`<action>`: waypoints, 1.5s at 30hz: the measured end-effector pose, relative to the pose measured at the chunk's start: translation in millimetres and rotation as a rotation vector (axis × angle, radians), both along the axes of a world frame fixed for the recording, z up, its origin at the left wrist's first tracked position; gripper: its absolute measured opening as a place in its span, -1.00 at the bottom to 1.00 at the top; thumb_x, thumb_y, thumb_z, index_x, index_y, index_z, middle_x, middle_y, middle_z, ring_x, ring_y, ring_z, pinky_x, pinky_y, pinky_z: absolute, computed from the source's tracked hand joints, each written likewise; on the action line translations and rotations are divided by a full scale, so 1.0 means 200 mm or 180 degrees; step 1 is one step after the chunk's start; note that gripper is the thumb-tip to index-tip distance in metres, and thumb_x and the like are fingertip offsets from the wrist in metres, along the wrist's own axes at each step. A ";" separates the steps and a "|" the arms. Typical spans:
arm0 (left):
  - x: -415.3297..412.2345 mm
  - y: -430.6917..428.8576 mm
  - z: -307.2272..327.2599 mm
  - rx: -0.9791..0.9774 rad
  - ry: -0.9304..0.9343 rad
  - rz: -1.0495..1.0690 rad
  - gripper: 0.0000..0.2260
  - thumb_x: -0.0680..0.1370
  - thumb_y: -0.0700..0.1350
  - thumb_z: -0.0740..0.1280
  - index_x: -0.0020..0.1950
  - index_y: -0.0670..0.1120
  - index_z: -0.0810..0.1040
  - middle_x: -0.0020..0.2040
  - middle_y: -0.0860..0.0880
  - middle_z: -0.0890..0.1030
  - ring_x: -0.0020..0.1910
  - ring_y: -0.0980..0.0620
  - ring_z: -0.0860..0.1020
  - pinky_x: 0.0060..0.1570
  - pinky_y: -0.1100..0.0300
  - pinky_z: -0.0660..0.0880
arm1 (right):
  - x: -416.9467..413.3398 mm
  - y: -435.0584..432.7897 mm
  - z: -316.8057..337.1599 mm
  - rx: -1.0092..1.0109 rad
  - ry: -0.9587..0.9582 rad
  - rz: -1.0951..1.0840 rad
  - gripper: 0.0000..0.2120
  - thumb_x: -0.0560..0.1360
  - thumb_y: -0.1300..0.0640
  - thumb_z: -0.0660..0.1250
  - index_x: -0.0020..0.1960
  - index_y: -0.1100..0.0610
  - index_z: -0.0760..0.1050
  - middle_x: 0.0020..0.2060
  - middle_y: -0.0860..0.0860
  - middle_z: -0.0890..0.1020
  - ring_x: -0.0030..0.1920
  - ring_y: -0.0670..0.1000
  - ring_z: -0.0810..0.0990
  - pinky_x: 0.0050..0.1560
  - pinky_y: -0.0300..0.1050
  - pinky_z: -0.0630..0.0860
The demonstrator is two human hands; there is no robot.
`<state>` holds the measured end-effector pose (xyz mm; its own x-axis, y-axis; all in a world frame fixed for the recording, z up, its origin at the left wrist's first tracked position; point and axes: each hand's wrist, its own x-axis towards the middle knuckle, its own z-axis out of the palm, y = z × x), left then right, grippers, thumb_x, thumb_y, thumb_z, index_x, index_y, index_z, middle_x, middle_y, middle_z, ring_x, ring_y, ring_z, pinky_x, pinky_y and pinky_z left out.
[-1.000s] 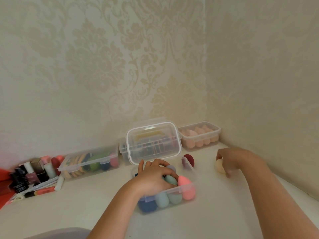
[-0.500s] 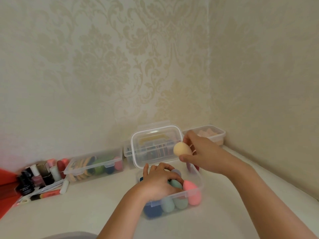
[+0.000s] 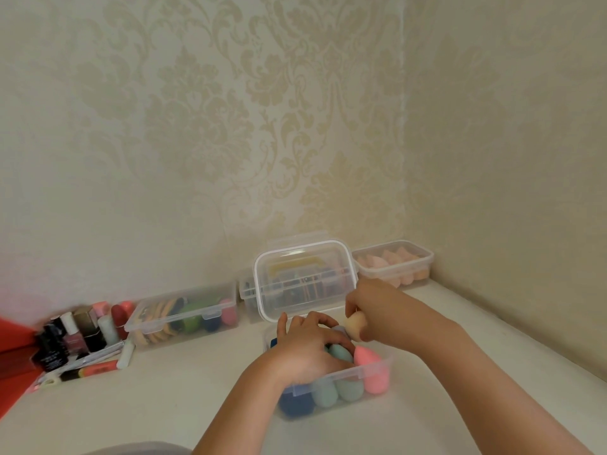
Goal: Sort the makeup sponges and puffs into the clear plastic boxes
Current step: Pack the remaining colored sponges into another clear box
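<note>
A clear plastic box with its lid raised stands in front of me, holding blue, teal and pink egg-shaped sponges. My left hand lies flat on the sponges inside it, fingers spread over them. My right hand grips a beige sponge and holds it at the box's back right corner, just over the rim. Behind to the right another clear box holds peach sponges. At the left a third box holds flat puffs and coloured sponges.
Nail polish bottles, lipsticks and pens crowd the far left by a red object. A fourth clear box sits behind the raised lid. Wallpapered walls meet in a corner close behind the boxes. The white tabletop stretches toward me.
My right hand picked the beige sponge off the table at the right, carried it left and lowered it to the open box. My left hand stayed on the sponges.
</note>
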<state>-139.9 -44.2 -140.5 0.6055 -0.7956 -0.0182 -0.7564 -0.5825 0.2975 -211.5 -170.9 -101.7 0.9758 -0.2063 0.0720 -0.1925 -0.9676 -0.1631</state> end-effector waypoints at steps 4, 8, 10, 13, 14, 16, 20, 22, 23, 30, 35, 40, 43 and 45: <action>-0.01 0.00 0.00 -0.0015 -0.0033 0.0067 -0.78 0.49 0.18 0.31 0.12 0.25 0.55 0.31 0.14 0.30 0.39 0.05 0.19 0.42 -0.04 -0.37 | -0.02 0.01 -0.02 -0.0047 -0.0275 0.0052 -0.89 0.46 0.26 0.29 -0.08 0.17 0.57 -0.19 0.11 0.48 -0.19 0.03 0.41 -0.44 -0.28 0.21; -0.02 -0.01 0.00 0.0042 -0.0059 0.0134 -0.75 0.49 0.19 0.29 0.15 0.25 0.54 0.30 0.12 0.30 0.37 0.04 0.19 0.40 -0.03 -0.38 | -0.01 0.03 -0.04 -0.0143 -0.0219 0.0036 -0.83 0.42 0.33 0.24 -0.10 0.34 0.59 -0.30 0.20 0.57 -0.32 0.07 0.41 -0.48 -0.24 0.22; -0.02 -0.01 0.00 0.0027 -0.0091 0.0137 -0.76 0.49 0.19 0.30 0.14 0.23 0.54 0.29 0.11 0.31 0.37 0.04 0.19 0.41 -0.03 -0.37 | 0.00 0.04 -0.04 -0.0227 -0.0169 -0.0008 -0.85 0.45 0.32 0.23 -0.14 0.34 0.56 -0.45 0.11 0.39 -0.40 0.05 0.34 -0.50 -0.23 0.17; -0.02 0.01 0.00 -0.0130 0.0023 0.0080 -0.80 0.48 0.17 0.34 0.09 0.24 0.56 0.24 0.11 0.31 0.36 0.07 0.20 0.40 -0.02 -0.38 | 0.05 0.04 -0.06 -0.0260 -0.0083 -0.0156 -0.73 0.49 0.29 0.25 -0.38 0.25 0.37 -0.48 0.05 0.27 -0.49 -0.04 0.23 -0.50 -0.23 0.15; -0.02 0.01 0.00 -0.0177 0.0070 0.0054 -0.83 0.47 0.16 0.36 0.05 0.26 0.56 0.23 0.11 0.31 0.36 0.08 0.20 0.39 -0.02 -0.38 | 0.07 0.04 -0.07 -0.0309 -0.0044 -0.0171 -0.65 0.50 0.29 0.24 -0.44 0.20 0.27 -0.48 0.05 0.26 -0.49 -0.05 0.21 -0.50 -0.23 0.14; -0.02 0.01 0.00 -0.0204 0.0119 0.0040 -0.89 0.45 0.16 0.38 -0.04 0.29 0.53 0.21 0.12 0.32 0.37 0.09 0.20 0.39 -0.02 -0.39 | 0.10 0.06 -0.08 -0.0441 0.0003 -0.0144 -0.61 0.52 0.32 0.21 -0.44 0.16 0.17 -0.46 0.04 0.23 -0.47 -0.05 0.19 -0.49 -0.23 0.12; -0.01 0.00 -0.01 -0.0102 0.0016 0.0169 -0.81 0.44 0.20 0.36 0.05 0.26 0.57 0.24 0.14 0.33 0.35 0.09 0.21 0.40 -0.02 -0.37 | 0.11 0.09 -0.08 -0.0539 0.0207 -0.0106 -0.63 0.50 0.37 0.17 -0.41 0.14 0.16 -0.42 0.03 0.23 -0.44 -0.04 0.18 -0.46 -0.21 0.14; 0.00 0.00 -0.02 -0.0088 -0.0046 0.0218 -0.75 0.44 0.21 0.36 0.10 0.24 0.57 0.23 0.14 0.33 0.33 0.08 0.22 0.40 -0.03 -0.37 | 0.09 0.06 -0.06 -0.0559 0.0322 0.0023 -0.63 0.49 0.33 0.19 -0.43 0.16 0.16 -0.46 0.05 0.23 -0.47 -0.02 0.18 -0.48 -0.21 0.12; 0.00 0.00 -0.01 -0.0098 -0.0040 0.0246 -0.74 0.44 0.21 0.36 0.11 0.23 0.57 0.21 0.14 0.33 0.33 0.08 0.22 0.39 -0.03 -0.37 | 0.08 0.05 -0.05 -0.0579 0.0376 0.0092 -0.62 0.49 0.30 0.21 -0.44 0.16 0.16 -0.48 0.06 0.23 -0.48 -0.01 0.17 -0.48 -0.21 0.12; -0.02 -0.01 -0.02 -0.0151 -0.0013 0.0391 -0.85 0.40 0.27 0.37 -0.15 0.28 0.47 0.12 0.12 0.31 0.30 0.09 0.25 0.40 -0.07 -0.36 | 0.10 0.06 -0.04 -0.0626 0.0769 0.0061 -0.67 0.52 0.24 0.21 -0.39 0.17 0.24 -0.44 0.04 0.31 -0.46 -0.04 0.25 -0.48 -0.25 0.18; -0.02 -0.01 -0.02 -0.0196 -0.0017 0.0480 -0.71 0.39 0.28 0.37 0.02 0.19 0.55 0.13 0.09 0.34 0.32 0.08 0.24 0.42 -0.10 -0.33 | 0.10 0.03 -0.02 -0.0448 0.0963 0.0022 -0.84 0.50 0.24 0.26 0.02 0.26 0.56 -0.35 0.03 0.47 -0.33 0.01 0.41 -0.42 -0.25 0.27; -0.01 0.00 -0.02 -0.0139 -0.0002 0.0438 -0.82 0.40 0.27 0.37 -0.16 0.23 0.46 0.16 0.09 0.34 0.30 0.09 0.24 0.41 -0.08 -0.32 | 0.08 0.03 -0.06 -0.0402 0.0750 -0.0008 -0.78 0.50 0.24 0.22 0.09 0.26 0.53 -0.27 0.07 0.51 -0.24 0.06 0.47 -0.35 -0.19 0.31; 0.00 0.00 -0.02 -0.0054 -0.0034 0.0432 -0.78 0.41 0.23 0.36 -0.32 0.21 0.39 0.19 0.09 0.36 0.29 0.07 0.25 0.41 -0.06 -0.29 | 0.05 0.03 -0.08 -0.0190 0.0670 0.0011 -0.76 0.52 0.20 0.19 0.14 0.23 0.49 0.04 0.14 0.59 -0.10 0.07 0.46 -0.31 -0.18 0.31; 0.01 0.00 -0.01 -0.0057 -0.0025 0.0455 -0.88 0.43 0.21 0.35 -0.21 0.21 0.49 0.21 0.09 0.36 0.30 0.07 0.25 0.41 -0.06 -0.29 | 0.06 0.03 -0.07 -0.0157 0.0851 0.0004 -0.76 0.51 0.19 0.22 0.13 0.22 0.51 0.05 0.13 0.61 -0.12 0.06 0.46 -0.35 -0.24 0.28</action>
